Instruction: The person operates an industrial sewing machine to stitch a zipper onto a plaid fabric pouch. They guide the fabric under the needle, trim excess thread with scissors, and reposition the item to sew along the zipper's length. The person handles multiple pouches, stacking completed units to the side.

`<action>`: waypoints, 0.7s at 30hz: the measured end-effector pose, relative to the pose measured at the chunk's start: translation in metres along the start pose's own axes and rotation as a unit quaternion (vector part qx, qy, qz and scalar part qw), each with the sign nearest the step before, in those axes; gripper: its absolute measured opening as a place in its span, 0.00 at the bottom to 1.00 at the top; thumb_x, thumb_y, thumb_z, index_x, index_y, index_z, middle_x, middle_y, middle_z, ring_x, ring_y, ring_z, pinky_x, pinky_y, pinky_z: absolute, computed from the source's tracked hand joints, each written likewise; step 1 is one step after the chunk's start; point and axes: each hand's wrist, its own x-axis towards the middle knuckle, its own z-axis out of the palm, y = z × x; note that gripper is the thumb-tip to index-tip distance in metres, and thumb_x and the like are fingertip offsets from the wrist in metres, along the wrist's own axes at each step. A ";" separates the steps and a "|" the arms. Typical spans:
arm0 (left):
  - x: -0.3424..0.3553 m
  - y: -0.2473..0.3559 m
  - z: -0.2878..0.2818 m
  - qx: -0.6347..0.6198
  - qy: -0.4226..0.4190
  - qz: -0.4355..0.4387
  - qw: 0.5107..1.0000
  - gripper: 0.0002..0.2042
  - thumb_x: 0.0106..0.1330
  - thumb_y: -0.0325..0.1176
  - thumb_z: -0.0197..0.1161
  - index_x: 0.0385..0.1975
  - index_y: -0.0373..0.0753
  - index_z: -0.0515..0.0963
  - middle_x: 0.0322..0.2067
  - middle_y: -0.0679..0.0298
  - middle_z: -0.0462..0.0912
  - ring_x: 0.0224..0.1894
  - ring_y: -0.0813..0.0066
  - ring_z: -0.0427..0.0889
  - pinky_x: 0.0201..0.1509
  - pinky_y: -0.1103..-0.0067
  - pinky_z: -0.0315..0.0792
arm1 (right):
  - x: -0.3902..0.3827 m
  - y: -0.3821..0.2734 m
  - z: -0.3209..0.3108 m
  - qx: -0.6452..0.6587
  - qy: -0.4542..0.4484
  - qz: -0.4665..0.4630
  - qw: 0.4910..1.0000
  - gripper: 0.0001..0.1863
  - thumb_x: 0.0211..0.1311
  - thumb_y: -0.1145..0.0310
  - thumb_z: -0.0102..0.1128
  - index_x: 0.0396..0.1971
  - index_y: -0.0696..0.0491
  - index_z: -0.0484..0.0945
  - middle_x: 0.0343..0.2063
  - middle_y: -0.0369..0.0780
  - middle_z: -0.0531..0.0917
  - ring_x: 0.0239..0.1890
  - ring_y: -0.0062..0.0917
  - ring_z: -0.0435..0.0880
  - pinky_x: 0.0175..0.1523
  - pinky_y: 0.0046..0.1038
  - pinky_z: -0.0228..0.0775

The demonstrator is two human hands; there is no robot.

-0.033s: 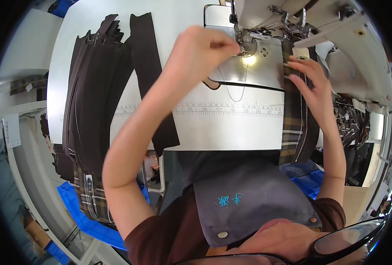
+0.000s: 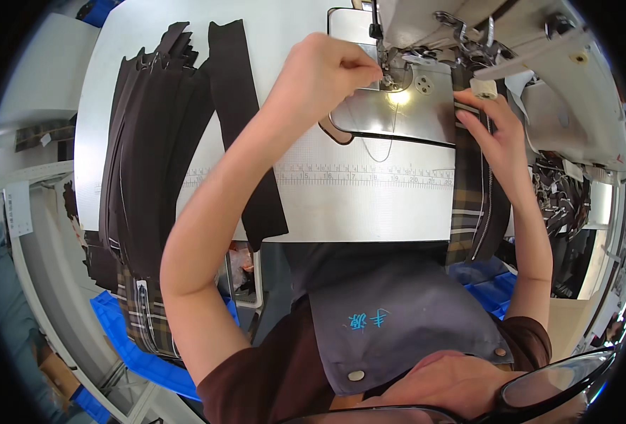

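Observation:
My left hand point(image 2: 330, 71) is at the needle area of a sewing machine point(image 2: 397, 74), thumb and fingertips pinched together. Whatever sits between those tips is too small to make out. A thin thread point(image 2: 378, 161) hangs in a loop over the front edge of the metal plate point(image 2: 426, 116), one side running up toward the needle area. Right of the plate, my right hand point(image 2: 500, 127) touches a brown plaid and dark fabric piece with a zipper point(image 2: 468, 205), its thumb and fingers apart. That piece drapes over the table's front edge.
A thick pile of dark zippered pieces point(image 2: 143, 155) lies at the left, beside a single dark strip point(image 2: 231, 78). A measuring tape point(image 2: 327, 174) runs along the table point(image 2: 369, 212). Blue bins point(image 2: 143, 367) stand below. The machine's arm point(image 2: 567, 85) overhangs the right side.
My left hand has shifted slightly up and left, its fingers still pinched. My right hand has moved a little left and down on the fabric, its fingers lower.

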 end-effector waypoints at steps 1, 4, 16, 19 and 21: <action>0.009 -0.008 0.001 0.034 -0.013 -0.018 0.999 0.09 0.56 0.32 0.64 0.32 0.34 0.83 0.21 0.63 0.81 0.23 0.81 0.77 0.28 0.84 0.69 | 0.011 0.002 0.010 0.085 0.006 0.072 0.994 0.12 0.57 0.71 0.62 0.41 0.57 0.80 0.43 0.39 0.81 0.39 0.19 0.78 0.43 0.22 0.70; 0.026 -0.023 0.010 0.062 -0.016 0.008 0.998 0.09 0.56 0.32 0.64 0.31 0.33 0.83 0.19 0.63 0.80 0.21 0.80 0.77 0.27 0.83 0.70 | 0.041 0.018 0.033 0.165 0.016 0.134 0.977 0.12 0.56 0.68 0.63 0.38 0.58 0.81 0.33 0.36 0.83 0.33 0.14 0.78 0.38 0.18 0.69; 0.018 -0.026 0.015 0.032 0.032 -0.008 0.999 0.07 0.56 0.29 0.63 0.31 0.33 0.83 0.21 0.60 0.82 0.21 0.78 0.77 0.28 0.81 0.71 | 0.042 0.022 0.047 0.098 0.078 0.073 0.989 0.08 0.58 0.69 0.58 0.23 0.58 0.79 0.20 0.31 0.78 0.23 0.12 0.71 0.29 0.18 0.62; 0.018 -0.026 0.014 0.023 0.026 -0.021 0.999 0.07 0.55 0.29 0.63 0.31 0.33 0.83 0.21 0.60 0.82 0.22 0.78 0.78 0.29 0.81 0.71 | 0.044 0.023 0.046 0.068 0.085 0.036 0.993 0.07 0.57 0.71 0.58 0.23 0.57 0.79 0.20 0.32 0.79 0.23 0.12 0.72 0.28 0.17 0.61; 0.018 -0.026 0.014 0.023 0.027 -0.011 0.999 0.07 0.56 0.29 0.63 0.31 0.33 0.82 0.21 0.60 0.82 0.23 0.77 0.78 0.29 0.81 0.71 | 0.044 0.024 0.046 0.083 0.083 0.068 0.991 0.06 0.57 0.71 0.58 0.23 0.57 0.79 0.20 0.32 0.80 0.22 0.12 0.72 0.28 0.18 0.61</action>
